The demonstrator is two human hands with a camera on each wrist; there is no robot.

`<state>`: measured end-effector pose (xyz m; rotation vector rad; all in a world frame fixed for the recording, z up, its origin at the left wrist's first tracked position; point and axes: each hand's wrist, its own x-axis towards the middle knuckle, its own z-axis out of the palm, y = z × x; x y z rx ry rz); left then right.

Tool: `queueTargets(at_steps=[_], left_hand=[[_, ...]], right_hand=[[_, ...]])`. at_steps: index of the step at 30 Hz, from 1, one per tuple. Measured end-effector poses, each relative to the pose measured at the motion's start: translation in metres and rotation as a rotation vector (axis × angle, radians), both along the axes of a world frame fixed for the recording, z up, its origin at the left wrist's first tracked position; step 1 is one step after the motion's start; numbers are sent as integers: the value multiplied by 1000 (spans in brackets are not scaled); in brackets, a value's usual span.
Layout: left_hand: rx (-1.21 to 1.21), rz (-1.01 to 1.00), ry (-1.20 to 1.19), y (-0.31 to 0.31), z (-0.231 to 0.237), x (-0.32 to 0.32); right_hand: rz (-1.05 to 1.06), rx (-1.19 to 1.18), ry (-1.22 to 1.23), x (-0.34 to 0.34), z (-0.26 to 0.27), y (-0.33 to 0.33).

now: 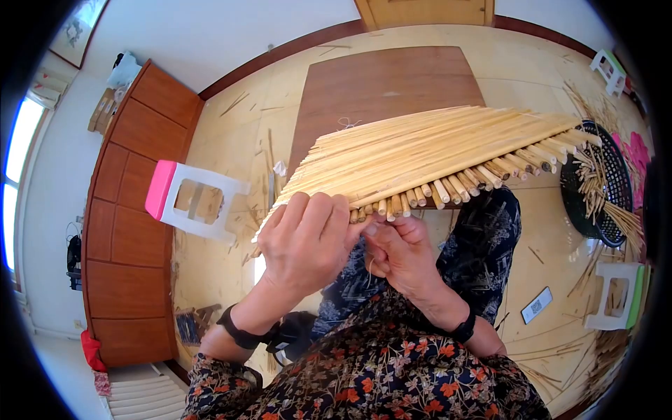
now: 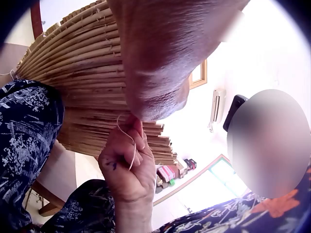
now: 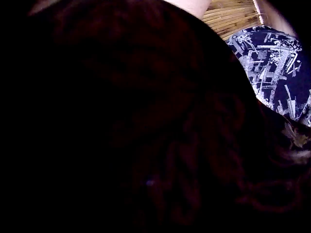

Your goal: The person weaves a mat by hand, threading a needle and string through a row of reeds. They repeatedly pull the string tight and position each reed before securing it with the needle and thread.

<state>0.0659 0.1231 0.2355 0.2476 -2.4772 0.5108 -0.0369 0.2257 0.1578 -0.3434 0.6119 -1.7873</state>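
A slanted mat of pale plant stalks (image 1: 420,150), laid side by side, spans the space over the person's lap. The left hand (image 1: 304,234) grips its near left edge, fingers over the top. Just right of it, below the cut stalk ends, the right hand (image 1: 406,255) has its thumb and fingers curled together at the edge. A thin white thread (image 2: 130,138) loops from the right hand's fingers in the left wrist view, where the mat's underside (image 2: 92,82) shows too. The right wrist view is mostly dark, with a corner of the mat (image 3: 233,17) visible.
A brown low table (image 1: 385,80) stands beyond the mat. To the right are a dark basket (image 1: 619,171) of stalks, a white-and-green stool (image 1: 616,297) and a phone (image 1: 537,305) on the floor. A pink-and-white stool (image 1: 199,199) stands left, near wooden cabinets (image 1: 136,224). Loose stalks litter the floor.
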Motion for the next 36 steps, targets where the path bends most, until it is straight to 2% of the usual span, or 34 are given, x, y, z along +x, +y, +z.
queueTargets(at_steps=[4,7,9,11,13,14,15,17,19,20,22,23,25,30,36], left_hand=[[1,13,56,0,-9,2],[23,-3,29,-2,-8,4],[33,89,60,-12,1,5],[27,38,104,-20,8,1],[85,46,158,-27,17,-1],[121,62,178,-28,22,-2],[107,62,171,-32,28,-1],[228,65,260,-39,37,2],[240,75,286,-44,50,8],[319,91,321,-46,56,13],[454,110,391,-51,64,22],[436,117,391,-54,65,25],[653,125,506,-60,63,30],[699,168,465,-60,61,35],[704,169,455,-59,59,31]], right_hand=[[44,-26,-15,-3,-2,0],[18,23,98,-1,-12,4],[56,22,153,0,-13,11],[32,-7,93,3,-7,8],[-134,-75,131,11,2,0],[-138,-87,126,9,9,-3],[-154,-85,187,6,19,-6],[-161,-99,237,2,38,-13],[-146,-33,478,0,53,-23],[-227,-54,564,4,58,-30],[-247,-109,615,9,63,-44],[-270,-140,670,10,65,-50],[-225,-167,658,11,67,-59],[-440,-312,880,15,68,-74],[-480,-334,898,13,72,-78]])
